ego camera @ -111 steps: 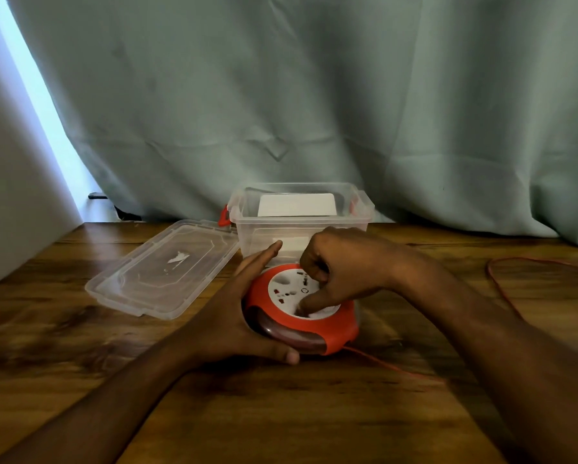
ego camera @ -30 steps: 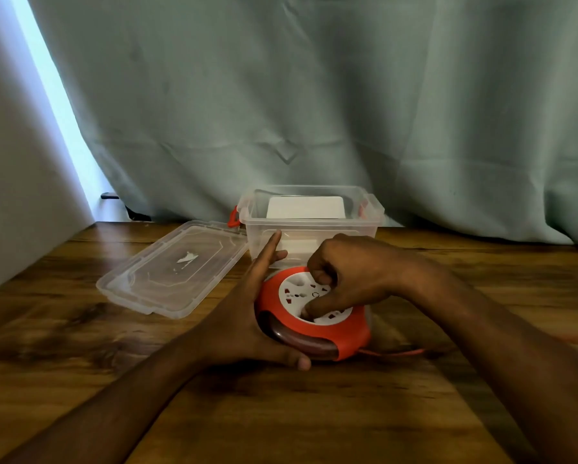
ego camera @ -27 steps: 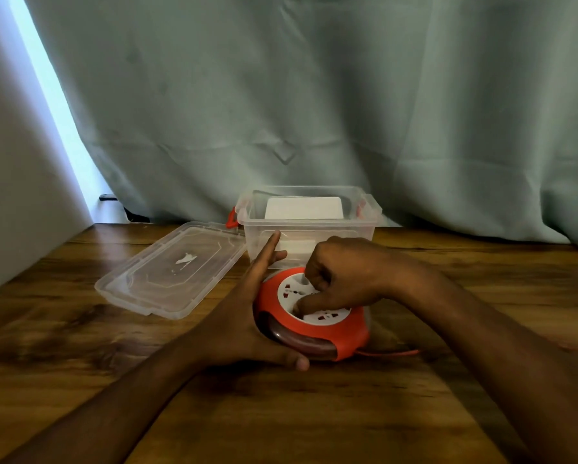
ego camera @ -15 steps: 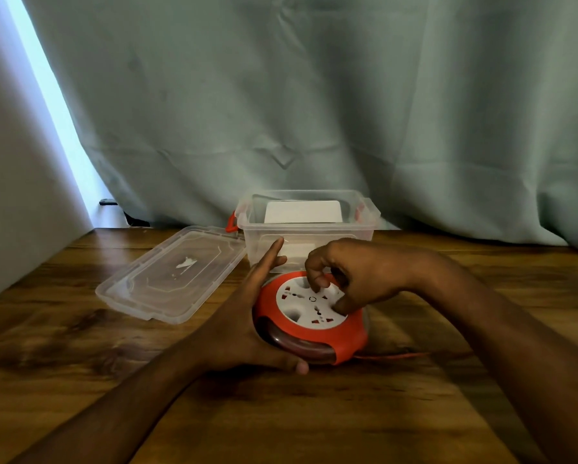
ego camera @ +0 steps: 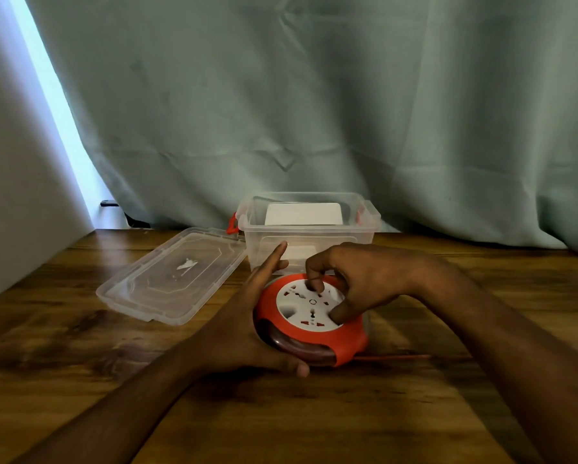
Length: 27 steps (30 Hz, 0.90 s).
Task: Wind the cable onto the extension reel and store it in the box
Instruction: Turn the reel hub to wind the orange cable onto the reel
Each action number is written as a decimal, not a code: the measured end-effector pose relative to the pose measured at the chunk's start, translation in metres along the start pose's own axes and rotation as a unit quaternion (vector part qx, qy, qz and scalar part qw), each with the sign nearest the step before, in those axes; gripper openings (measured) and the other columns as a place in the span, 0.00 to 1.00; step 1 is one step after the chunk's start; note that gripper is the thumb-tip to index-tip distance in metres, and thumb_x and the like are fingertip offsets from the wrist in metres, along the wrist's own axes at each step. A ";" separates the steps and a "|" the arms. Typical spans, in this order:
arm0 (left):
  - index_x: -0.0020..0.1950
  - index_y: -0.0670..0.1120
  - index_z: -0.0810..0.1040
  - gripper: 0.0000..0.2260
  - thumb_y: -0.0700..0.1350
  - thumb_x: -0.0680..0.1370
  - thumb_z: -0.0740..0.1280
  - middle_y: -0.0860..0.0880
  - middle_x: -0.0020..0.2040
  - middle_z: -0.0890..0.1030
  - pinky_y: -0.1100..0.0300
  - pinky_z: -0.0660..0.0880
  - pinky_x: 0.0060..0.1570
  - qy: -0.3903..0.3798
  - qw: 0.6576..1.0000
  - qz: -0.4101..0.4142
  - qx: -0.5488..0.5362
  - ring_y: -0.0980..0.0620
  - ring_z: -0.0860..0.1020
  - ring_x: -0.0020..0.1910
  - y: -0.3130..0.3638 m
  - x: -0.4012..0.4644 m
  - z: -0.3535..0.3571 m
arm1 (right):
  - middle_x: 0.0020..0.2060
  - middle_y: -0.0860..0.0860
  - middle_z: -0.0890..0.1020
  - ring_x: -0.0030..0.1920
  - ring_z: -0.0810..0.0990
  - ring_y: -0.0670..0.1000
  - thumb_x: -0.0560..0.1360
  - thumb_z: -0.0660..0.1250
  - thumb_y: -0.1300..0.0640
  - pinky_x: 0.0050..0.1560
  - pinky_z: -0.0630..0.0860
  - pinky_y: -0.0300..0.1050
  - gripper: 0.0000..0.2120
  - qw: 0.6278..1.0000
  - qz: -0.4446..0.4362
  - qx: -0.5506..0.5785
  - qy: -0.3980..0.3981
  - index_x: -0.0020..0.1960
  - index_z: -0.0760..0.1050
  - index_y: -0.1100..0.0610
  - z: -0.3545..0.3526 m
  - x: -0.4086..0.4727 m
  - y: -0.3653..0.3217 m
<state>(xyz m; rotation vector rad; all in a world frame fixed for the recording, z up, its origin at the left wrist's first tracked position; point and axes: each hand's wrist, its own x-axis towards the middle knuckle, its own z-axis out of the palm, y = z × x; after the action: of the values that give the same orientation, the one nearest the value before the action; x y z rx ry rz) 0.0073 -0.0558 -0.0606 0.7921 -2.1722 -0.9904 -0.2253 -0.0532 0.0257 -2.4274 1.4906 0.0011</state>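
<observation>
Winding cable (ego camera: 391, 357) onto extension reel (ego camera: 309, 321), frame centre.
Left hand (ego camera: 247, 329) cups rim; right hand (ego camera: 354, 283) fingertips pinch hub: turn steadily, keep 1 even feed.

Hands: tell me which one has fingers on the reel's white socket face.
The right hand; its fingers press the round red extension reel's white face. The left hand only cups the rim.

No words, brands or numbers can be read. The white socket face of the extension reel (ego camera: 309, 304) bears only a small ring mark at its centre, and the clear lid (ego camera: 174, 274) carries a white mark too blurred to make out.
</observation>
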 end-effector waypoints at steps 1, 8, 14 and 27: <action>0.79 0.66 0.42 0.66 0.46 0.59 0.87 0.62 0.77 0.60 0.74 0.71 0.60 0.001 1.000 0.000 -0.001 0.71 0.67 0.70 -0.001 0.000 0.000 | 0.58 0.40 0.78 0.47 0.77 0.40 0.72 0.80 0.52 0.38 0.73 0.32 0.16 1.000 -0.001 -0.003 0.002 0.55 0.76 0.48 0.000 0.000 -0.001; 0.79 0.68 0.43 0.66 0.48 0.58 0.87 0.61 0.78 0.59 0.72 0.71 0.62 0.004 1.000 -0.003 0.002 0.68 0.67 0.71 -0.004 0.001 -0.001 | 0.51 0.46 0.82 0.50 0.80 0.48 0.71 0.79 0.43 0.43 0.78 0.44 0.17 0.999 0.001 -0.042 0.019 0.49 0.78 0.52 0.000 -0.001 -0.003; 0.80 0.66 0.42 0.65 0.47 0.59 0.87 0.60 0.78 0.59 0.76 0.70 0.59 0.005 1.000 -0.004 0.009 0.71 0.66 0.70 -0.005 0.002 -0.001 | 0.46 0.47 0.83 0.47 0.81 0.48 0.70 0.78 0.40 0.39 0.76 0.44 0.19 0.998 -0.005 -0.046 0.037 0.47 0.76 0.52 0.002 -0.001 -0.007; 0.80 0.66 0.42 0.66 0.48 0.58 0.87 0.62 0.78 0.60 0.69 0.70 0.66 -0.019 0.999 0.009 0.025 0.67 0.66 0.73 -0.005 0.003 0.002 | 0.37 0.46 0.86 0.40 0.87 0.47 0.75 0.74 0.38 0.41 0.82 0.40 0.18 1.000 0.003 -0.012 0.009 0.37 0.81 0.52 0.009 0.006 -0.009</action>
<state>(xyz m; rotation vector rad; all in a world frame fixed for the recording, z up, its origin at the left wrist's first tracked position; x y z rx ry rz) 0.0053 -0.0600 -0.0650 0.7820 -2.2398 -0.9540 -0.2128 -0.0525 0.0185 -2.4477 1.5155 -0.0013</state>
